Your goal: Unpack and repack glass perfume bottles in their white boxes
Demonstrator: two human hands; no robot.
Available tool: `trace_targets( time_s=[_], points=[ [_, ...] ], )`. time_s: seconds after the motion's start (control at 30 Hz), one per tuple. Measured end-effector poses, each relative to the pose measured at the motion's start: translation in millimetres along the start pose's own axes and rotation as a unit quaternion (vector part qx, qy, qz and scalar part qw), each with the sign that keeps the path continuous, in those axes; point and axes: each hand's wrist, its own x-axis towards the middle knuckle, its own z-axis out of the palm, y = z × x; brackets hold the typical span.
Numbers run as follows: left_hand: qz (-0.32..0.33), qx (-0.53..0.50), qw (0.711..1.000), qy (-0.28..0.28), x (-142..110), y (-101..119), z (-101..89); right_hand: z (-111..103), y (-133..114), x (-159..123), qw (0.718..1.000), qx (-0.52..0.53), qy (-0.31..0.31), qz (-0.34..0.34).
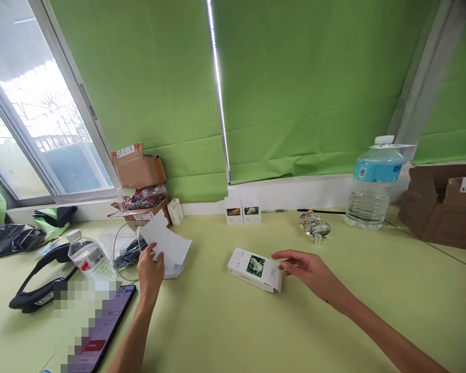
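Observation:
My left hand [151, 269] pinches the lower left part of a folded white sheet of paper [171, 246], holding it tilted up above the table. A white box with a flower picture [255, 267] lies flat on the table between my hands, and the flap at its right end looks loose. My right hand [305, 265] is at that end, fingers stretched out and slightly apart, thumb below them. Its fingertips are very near the box; I cannot tell if they touch it. Nothing shows in this hand.
Two small white boxes [243, 211] stand at the back, left of shiny glass pieces [314, 226] and a large water bottle [373, 189]. Cardboard boxes [140, 171] are stacked back left. A small bottle [91, 256], black headset [34, 298] and phone [108, 324] lie at left.

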Motion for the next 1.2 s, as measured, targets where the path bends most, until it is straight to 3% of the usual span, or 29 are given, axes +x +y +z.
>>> trace_targets(
  time_s=[0.27,0.5,0.73,0.9,1.03,1.2],
  points=[
    [-0.018,0.164,0.984,-0.07,-6.7,-11.6,-2.2,8.6,8.9,0.7,0.998,-0.058,-0.015,-0.032],
    [-0.04,0.236,0.96,-0.149,-10.0,-20.6,-13.9,6.2,11.3,1.6,0.993,-0.109,-0.026,-0.026],
    [-0.039,0.272,0.953,-0.123,-12.2,-11.8,-19.4,5.3,13.0,3.6,0.985,-0.164,-0.003,-0.047],
    [0.022,0.242,0.966,-0.09,-21.4,13.6,-12.2,5.8,13.4,0.5,0.969,-0.239,0.053,-0.024],
    [0.151,0.168,0.97,-0.094,-39.8,28.2,6.9,12.9,17.6,-7.2,0.958,-0.285,-0.007,-0.022],
    [0.26,0.071,0.951,-0.155,-70.8,40.0,32.2,29.7,20.9,-12.7,0.96,-0.272,-0.036,-0.053]
  ],
)
